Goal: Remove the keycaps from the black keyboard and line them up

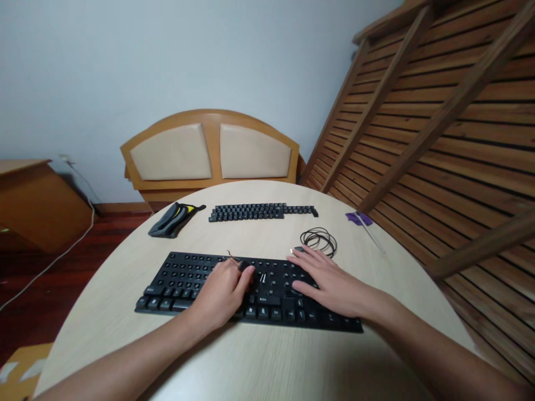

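A black keyboard (267, 316) lies across the near part of the table, many of its upper keys off and the bottom rows still capped. Over its middle, my left hand (223, 289) is closed, with a small black piece that looks like a keycap (243, 265) between thumb and fingers. A thin brownish strand rises beside those fingers; its kind is unclear. Two short bright metal strips (263, 278) show on the bare key area right of the thumb. My right hand (328, 278) rests open, fingers stretched over the keyboard's right part, covering some of it.
Rows of loose keycaps (246, 212) lie behind the keyboard. A grey-black pouch with yellow (173, 220) sits at back left. A coiled black cable (320, 239) is behind my right hand. Farther right, a thin metal rod (370, 231) lies by a purple piece (357, 219).
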{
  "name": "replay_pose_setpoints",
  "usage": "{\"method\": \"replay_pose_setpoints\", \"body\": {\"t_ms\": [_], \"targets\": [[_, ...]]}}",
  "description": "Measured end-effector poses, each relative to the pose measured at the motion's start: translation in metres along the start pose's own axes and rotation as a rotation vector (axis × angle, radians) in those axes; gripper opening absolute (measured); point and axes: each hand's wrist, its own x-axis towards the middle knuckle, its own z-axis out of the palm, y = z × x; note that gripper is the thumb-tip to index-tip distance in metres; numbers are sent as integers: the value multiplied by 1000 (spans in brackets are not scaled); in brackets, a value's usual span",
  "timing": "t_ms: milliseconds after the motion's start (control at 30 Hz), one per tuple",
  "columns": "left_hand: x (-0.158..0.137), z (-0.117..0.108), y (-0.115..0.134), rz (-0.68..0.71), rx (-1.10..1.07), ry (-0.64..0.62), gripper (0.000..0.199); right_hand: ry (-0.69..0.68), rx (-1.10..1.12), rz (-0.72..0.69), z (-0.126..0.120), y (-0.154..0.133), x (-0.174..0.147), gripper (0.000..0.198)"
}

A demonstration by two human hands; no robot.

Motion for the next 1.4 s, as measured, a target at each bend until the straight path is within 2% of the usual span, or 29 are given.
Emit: {"method": "replay_pose_setpoints", "body": {"t_ms": [200,433,500,567,633,767,800,900,967,1267,1400], "targets": [[0,-8,5,2,50,8,48,2,56,16,10,-18,1,72],[-6,-15,17,94,26,59,41,36,83,-2,22,-51,11,75],[-6,-15,19,85,4,50,40,63,114,-20,27,-59,15,71],[-6,-14,19,79,-18,40,41,98,155,-42,30,-63,19,57],[-7,-13,18,84,-43,30,41,130,203,-81,30,-62,22,45],[-9,-12,18,82,-91,27,43,93,236,-178,21,-46,14,46],[-10,-12,18,82,-99,25,43,61,225,-200,18,-42,11,50],[-11,-11,20,88,-102,3,43,-38,192,-263,14,-32,2,79],[-12,-11,21,90,-86,-19,43,-57,182,-266,15,-30,1,88],[-15,-6,27,74,20,-55,41,121,247,-291,28,-38,10,69],[-15,-4,28,71,32,-67,41,155,267,-307,29,-39,10,61]]}}
